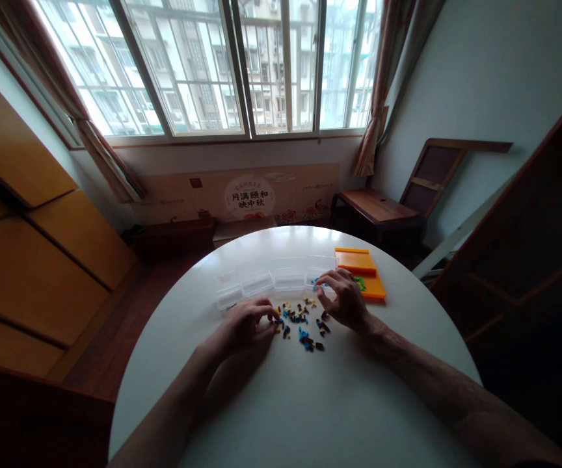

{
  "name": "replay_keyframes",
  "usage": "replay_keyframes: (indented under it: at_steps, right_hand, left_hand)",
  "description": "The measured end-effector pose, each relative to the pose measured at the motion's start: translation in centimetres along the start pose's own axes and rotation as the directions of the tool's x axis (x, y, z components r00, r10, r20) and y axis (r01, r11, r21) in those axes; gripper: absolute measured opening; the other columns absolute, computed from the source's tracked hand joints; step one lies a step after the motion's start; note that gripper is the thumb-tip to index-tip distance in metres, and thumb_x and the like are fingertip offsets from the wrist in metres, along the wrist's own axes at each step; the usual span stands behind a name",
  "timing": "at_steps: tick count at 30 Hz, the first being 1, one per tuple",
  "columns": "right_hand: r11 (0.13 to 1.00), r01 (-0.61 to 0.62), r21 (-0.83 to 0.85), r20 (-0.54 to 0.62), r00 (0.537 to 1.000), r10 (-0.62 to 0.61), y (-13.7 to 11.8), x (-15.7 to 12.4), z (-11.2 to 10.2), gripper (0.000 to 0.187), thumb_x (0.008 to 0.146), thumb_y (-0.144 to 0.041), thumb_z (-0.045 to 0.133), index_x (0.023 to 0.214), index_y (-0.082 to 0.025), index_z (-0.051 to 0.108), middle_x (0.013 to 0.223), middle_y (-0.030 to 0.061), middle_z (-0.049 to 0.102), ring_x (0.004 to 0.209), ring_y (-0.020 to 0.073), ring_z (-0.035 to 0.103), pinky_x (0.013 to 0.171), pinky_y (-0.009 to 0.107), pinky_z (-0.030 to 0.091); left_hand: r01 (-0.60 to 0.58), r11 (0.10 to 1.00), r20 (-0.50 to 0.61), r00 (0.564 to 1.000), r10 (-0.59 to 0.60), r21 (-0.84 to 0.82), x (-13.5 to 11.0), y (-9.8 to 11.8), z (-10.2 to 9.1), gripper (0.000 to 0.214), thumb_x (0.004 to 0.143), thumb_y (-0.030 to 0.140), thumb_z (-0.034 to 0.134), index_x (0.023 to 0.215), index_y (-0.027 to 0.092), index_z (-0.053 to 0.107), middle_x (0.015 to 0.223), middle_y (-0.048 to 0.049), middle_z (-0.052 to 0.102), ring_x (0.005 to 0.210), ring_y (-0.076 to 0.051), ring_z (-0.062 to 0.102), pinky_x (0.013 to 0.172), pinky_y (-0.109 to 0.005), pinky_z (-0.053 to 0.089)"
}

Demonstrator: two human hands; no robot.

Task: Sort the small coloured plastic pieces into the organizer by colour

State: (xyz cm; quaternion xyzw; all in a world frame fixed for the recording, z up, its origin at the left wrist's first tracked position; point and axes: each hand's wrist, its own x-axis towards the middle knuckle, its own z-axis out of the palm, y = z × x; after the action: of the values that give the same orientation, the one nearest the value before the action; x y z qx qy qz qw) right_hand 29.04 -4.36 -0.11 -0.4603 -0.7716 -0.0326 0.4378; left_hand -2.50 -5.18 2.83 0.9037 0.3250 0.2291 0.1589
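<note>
Small building bricks [298, 317] in blue, dark brown and pale yellow lie scattered on the white round table [271, 409]. My left hand [249, 323] is at the left edge of this pile, fingers curled down with the tips among the bricks. Whatever the fingertips pinch is too small to make out. My right hand [343, 299] is over a clear plastic box [310, 272] at the far right of a row, with blue bricks by its fingertips. Its thumb and forefinger are bent close together, and anything between them is hidden.
Several clear boxes [257, 284] stand in an arc behind the pile. An orange tray [376, 286] with green bricks lies beyond my right hand. A wooden chair [376, 207] stands past the table, near the window [252, 71]. Wooden cabinets [41, 279] are at left.
</note>
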Motion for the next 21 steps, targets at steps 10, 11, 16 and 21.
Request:
replay_keyframes:
  at_steps: [10,11,16,21]
  right_hand:
    - [0.995,0.068,0.073,0.022,0.997,-0.07,-0.4,-0.1,0.0,0.012,0.101,-0.02,0.063,0.097,-0.025,0.073,0.102,0.0045,0.078,0.1,0.0253,0.068,0.116,0.05,0.045]
    - [0.992,0.092,0.091,0.025,0.995,-0.095,-0.5,-0.1,-0.1,0.012,0.101,-0.02,0.063,0.098,-0.025,0.073,0.101,0.0041,0.078,0.099,0.0246,0.068,0.117,0.05,0.045]
    - [0.958,0.237,0.163,0.063,0.966,-0.25,-1.4,-0.1,-0.3,0.011,0.103,-0.022,0.064,0.1,-0.026,0.074,0.1,0.0036,0.079,0.096,0.0237,0.067,0.109,0.047,0.051]
    - [0.927,0.311,0.208,0.168,0.923,-0.347,-1.7,-0.2,0.0,0.009,0.104,-0.028,0.068,0.108,-0.028,0.076,0.102,0.0038,0.08,0.098,0.0242,0.069,0.108,0.046,0.053]
  left_hand:
    - [-0.012,0.999,-0.05,0.999,0.014,0.042,0.4,-0.1,0.8,0.013,0.106,0.024,0.063,0.099,0.022,0.074,0.104,-0.004,0.075,0.076,-0.013,0.065,0.07,-0.024,0.05]
    - [-0.015,0.998,-0.071,0.997,0.019,0.054,0.5,0.0,0.9,0.014,0.107,0.025,0.061,0.1,0.022,0.073,0.105,-0.0045,0.074,0.078,-0.014,0.067,0.072,-0.025,0.05]
    - [-0.02,0.994,-0.187,0.982,0.04,0.106,1.0,0.5,2.1,0.019,0.112,0.03,0.056,0.104,0.022,0.07,0.107,-0.0061,0.075,0.083,-0.016,0.07,0.079,-0.029,0.053]
    - [-0.033,0.99,-0.247,0.967,0.067,0.137,1.2,0.9,3.7,0.02,0.114,0.031,0.055,0.105,0.022,0.07,0.095,-0.0038,0.078,0.084,-0.018,0.071,0.082,-0.03,0.053]
